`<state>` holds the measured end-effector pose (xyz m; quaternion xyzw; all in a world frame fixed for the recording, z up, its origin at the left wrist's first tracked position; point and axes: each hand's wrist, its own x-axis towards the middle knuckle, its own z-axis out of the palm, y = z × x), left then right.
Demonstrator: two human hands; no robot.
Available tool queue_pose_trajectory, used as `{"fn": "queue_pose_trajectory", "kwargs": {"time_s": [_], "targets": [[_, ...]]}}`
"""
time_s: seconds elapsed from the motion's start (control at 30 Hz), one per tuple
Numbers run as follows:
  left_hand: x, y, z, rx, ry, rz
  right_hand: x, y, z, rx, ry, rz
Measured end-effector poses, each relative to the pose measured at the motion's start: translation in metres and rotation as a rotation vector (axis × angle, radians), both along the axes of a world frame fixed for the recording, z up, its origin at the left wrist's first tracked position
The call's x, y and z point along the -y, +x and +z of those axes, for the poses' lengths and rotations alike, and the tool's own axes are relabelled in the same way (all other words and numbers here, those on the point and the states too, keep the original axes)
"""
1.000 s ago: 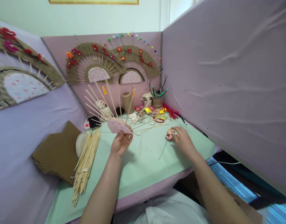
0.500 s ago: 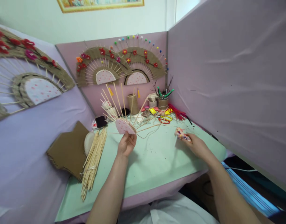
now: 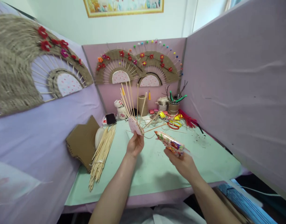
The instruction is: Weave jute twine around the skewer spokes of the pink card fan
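Note:
My left hand [image 3: 135, 145] grips the lower edge of a small half-round fan base [image 3: 134, 125], pink with dots on its face. Thin wooden sticks [image 3: 131, 98] fan out from its curved rim, and a loose strand of twine trails off its right side. In my right hand [image 3: 182, 161] is a hot glue gun [image 3: 170, 142] with a colourful pattern and an orange tip. The tip points left toward the fan base, a short gap away from it. Both hands are held above the pale green tabletop [image 3: 154, 177].
A bundle of wooden sticks [image 3: 102, 155] lies left, beside brown cardboard [image 3: 82, 141]. At the back stand a twine cone [image 3: 143, 105] and a tin [image 3: 173, 108] holding green-handled pliers. Scissors [image 3: 174, 125] and red pipe cleaners [image 3: 188, 118] lie nearby. Decorated fans [image 3: 154, 67] hang on the partitions.
My right hand has lifted the glue gun and brought it left, closer to the fan base. The fan base has turned slightly in my left hand. The whole view has shifted.

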<state>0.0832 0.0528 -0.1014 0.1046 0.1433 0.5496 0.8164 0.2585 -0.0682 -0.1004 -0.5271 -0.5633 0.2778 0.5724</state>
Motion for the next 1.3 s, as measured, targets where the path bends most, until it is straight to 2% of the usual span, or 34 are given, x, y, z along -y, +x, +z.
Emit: {"fn": "queue_pose_trajectory", "kwargs": {"time_s": [0.17, 0.33, 0.5, 0.97, 1.17, 1.3], "targets": [[0.004, -0.002, 0.005, 0.04, -0.004, -0.034, -0.014, -0.032, 0.008, 0.032, 0.031, -0.02], [0.007, -0.002, 0.011, 0.11, -0.025, -0.006, -0.024, -0.049, 0.0, 0.01, 0.074, 0.0], [0.004, -0.004, 0.008, 0.116, 0.002, 0.046, -0.022, -0.058, -0.001, 0.066, 0.082, 0.061], [0.005, -0.003, 0.007, 0.126, 0.023, -0.001, -0.022, -0.068, 0.001, 0.138, 0.199, -0.02], [0.005, -0.002, 0.004, 0.123, 0.018, 0.014, -0.021, -0.067, -0.002, 0.184, 0.276, -0.055], [0.005, -0.002, 0.006, 0.118, -0.002, 0.021, -0.021, -0.067, -0.003, 0.166, 0.273, -0.075]]}}
